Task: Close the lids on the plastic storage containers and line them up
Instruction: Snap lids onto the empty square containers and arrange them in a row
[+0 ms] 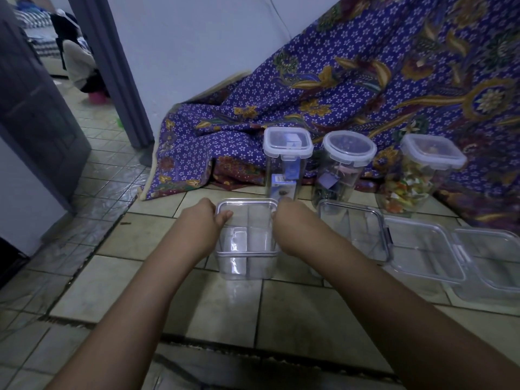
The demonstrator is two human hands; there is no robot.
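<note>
Container (247, 243) gripped by both hands' fingers (226, 215); three lidded jars (287, 164) behind.

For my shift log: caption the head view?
Both hands press a lid onto a clear container on the tiled floor.

You sit on a tiled floor (118, 280) with a purple flowered cloth (351, 88) draped against the white wall (197, 38) ahead. To your left, a grey door (33, 114) stands open, and beyond it a person (80, 63) crouches.
</note>
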